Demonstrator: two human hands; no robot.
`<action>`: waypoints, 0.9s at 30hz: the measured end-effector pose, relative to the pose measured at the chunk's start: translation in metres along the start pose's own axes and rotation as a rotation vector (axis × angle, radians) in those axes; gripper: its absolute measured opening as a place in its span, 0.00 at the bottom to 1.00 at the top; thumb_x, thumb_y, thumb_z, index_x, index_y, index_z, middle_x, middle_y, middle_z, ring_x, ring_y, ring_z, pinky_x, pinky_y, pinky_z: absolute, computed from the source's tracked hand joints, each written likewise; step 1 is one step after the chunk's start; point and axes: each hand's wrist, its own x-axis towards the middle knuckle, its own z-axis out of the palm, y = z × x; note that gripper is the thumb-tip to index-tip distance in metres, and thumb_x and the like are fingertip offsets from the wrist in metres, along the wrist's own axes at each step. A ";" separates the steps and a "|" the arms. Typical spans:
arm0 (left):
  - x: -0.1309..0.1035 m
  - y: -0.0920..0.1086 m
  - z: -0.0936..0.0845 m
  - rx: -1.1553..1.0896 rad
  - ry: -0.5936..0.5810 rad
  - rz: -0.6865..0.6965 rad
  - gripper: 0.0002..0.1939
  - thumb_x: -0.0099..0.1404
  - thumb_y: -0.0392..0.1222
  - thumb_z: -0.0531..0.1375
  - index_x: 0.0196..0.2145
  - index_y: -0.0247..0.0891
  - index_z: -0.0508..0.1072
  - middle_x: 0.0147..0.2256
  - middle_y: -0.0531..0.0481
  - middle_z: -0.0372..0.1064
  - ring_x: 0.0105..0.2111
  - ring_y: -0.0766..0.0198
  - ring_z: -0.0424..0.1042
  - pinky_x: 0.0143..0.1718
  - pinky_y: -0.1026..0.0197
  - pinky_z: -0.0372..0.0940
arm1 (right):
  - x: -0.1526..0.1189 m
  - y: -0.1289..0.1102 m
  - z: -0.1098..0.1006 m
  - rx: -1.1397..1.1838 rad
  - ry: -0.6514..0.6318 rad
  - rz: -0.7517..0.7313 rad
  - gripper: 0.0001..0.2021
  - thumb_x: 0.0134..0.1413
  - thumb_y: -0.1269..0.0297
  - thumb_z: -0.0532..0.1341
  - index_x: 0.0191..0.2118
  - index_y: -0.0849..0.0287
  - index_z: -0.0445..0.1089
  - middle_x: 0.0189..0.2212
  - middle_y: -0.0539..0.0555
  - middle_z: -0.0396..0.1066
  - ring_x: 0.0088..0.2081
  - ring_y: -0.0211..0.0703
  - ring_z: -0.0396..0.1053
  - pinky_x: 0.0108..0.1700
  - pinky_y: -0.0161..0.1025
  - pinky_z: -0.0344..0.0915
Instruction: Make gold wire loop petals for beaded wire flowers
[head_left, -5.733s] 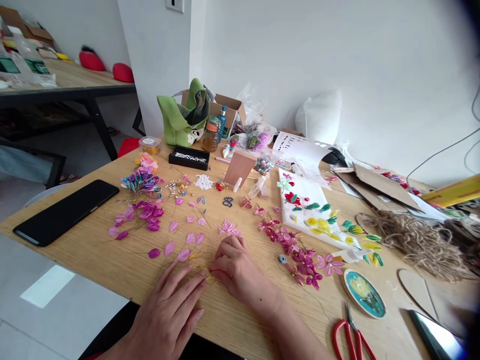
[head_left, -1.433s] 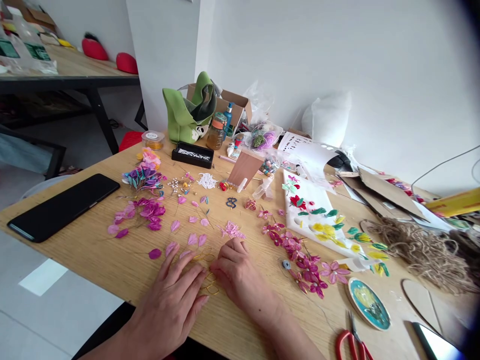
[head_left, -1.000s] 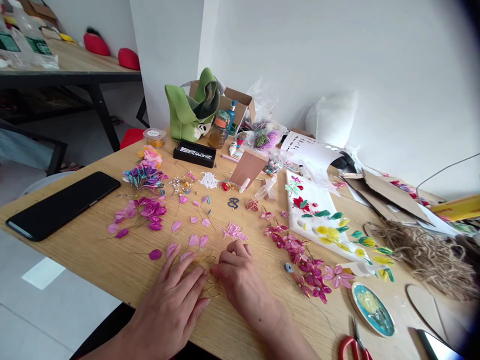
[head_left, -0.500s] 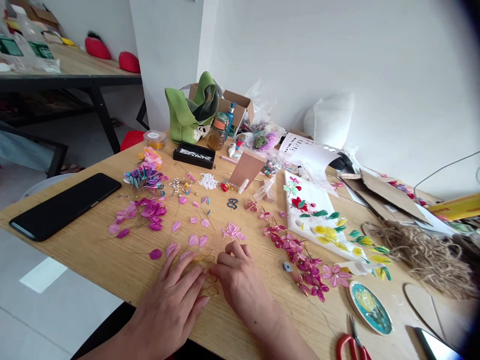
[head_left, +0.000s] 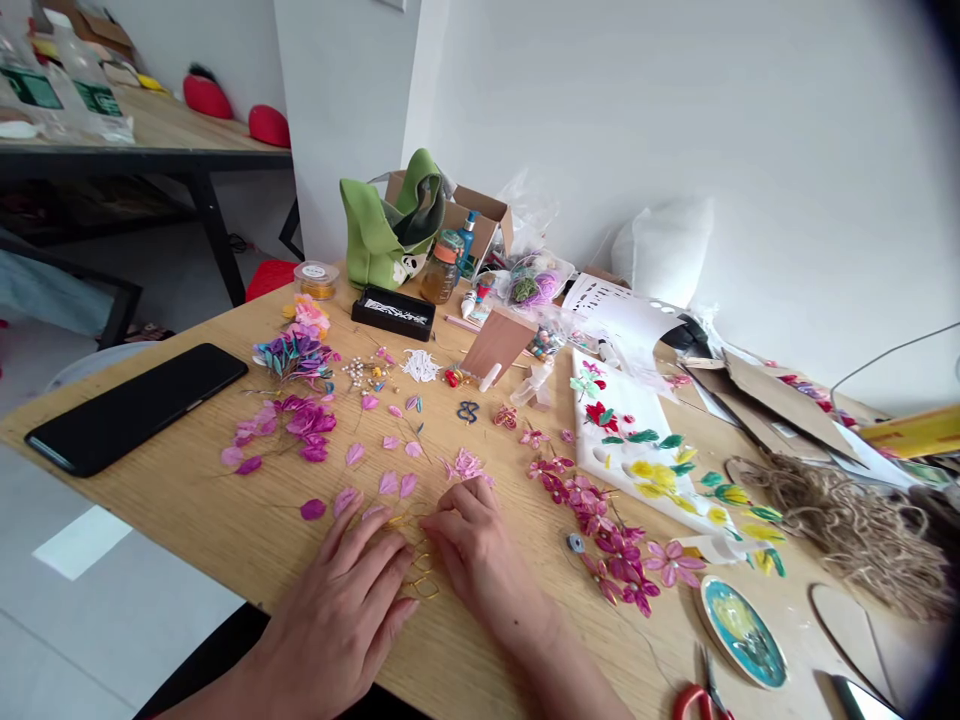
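My left hand lies low over the wooden table with its fingers stretched out, the fingertips at a row of thin gold wire loops. From the other side my right hand is closed, thumb and forefinger pinched at the upper loops; the exact grip point is partly hidden by the fingers. Just beyond my left fingertips are pale pink petals and a darker magenta petal. A small heap of pink stamens sits beyond my right knuckles.
Magenta wire flowers spread to the right, by a small bobbin. Red-handled scissors and a painted oval dish are at front right. A black phone lies left. Behind stand a green bag and a black tray.
My right hand has shifted slightly up and left along the wire loops, uncovering more of them. My left hand stays nearly in place. The whole view has moved a little.
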 end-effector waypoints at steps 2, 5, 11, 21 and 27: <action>-0.002 -0.001 0.002 0.006 0.012 -0.003 0.15 0.71 0.41 0.52 0.48 0.35 0.75 0.46 0.47 0.74 0.56 0.51 0.62 0.66 0.42 0.44 | 0.000 -0.002 -0.001 -0.005 -0.026 0.005 0.11 0.59 0.79 0.58 0.33 0.59 0.73 0.32 0.54 0.65 0.38 0.46 0.59 0.42 0.43 0.60; -0.004 -0.002 0.003 0.015 0.027 -0.004 0.16 0.71 0.42 0.52 0.50 0.36 0.74 0.47 0.46 0.73 0.57 0.51 0.62 0.66 0.43 0.44 | -0.001 -0.004 -0.005 -0.006 -0.043 0.010 0.10 0.59 0.79 0.57 0.35 0.58 0.74 0.32 0.54 0.65 0.38 0.45 0.59 0.43 0.44 0.60; -0.003 -0.002 0.003 0.006 0.030 -0.014 0.16 0.71 0.43 0.52 0.51 0.35 0.73 0.49 0.47 0.73 0.58 0.52 0.61 0.67 0.44 0.44 | -0.004 -0.005 -0.011 0.034 -0.072 0.052 0.10 0.58 0.80 0.57 0.32 0.59 0.72 0.33 0.54 0.65 0.40 0.46 0.59 0.44 0.45 0.60; -0.002 0.000 0.004 0.061 -0.024 -0.034 0.18 0.70 0.45 0.54 0.51 0.35 0.74 0.51 0.47 0.73 0.58 0.48 0.61 0.67 0.40 0.42 | 0.003 -0.001 -0.002 -0.003 0.044 0.001 0.10 0.63 0.77 0.56 0.32 0.61 0.72 0.30 0.54 0.67 0.37 0.45 0.58 0.42 0.43 0.59; -0.002 0.001 0.005 0.033 -0.001 -0.047 0.18 0.70 0.46 0.55 0.51 0.34 0.74 0.51 0.47 0.74 0.58 0.48 0.61 0.67 0.41 0.42 | 0.005 0.000 0.002 -0.050 -0.015 -0.021 0.11 0.61 0.77 0.58 0.31 0.59 0.73 0.28 0.53 0.67 0.36 0.44 0.58 0.42 0.41 0.58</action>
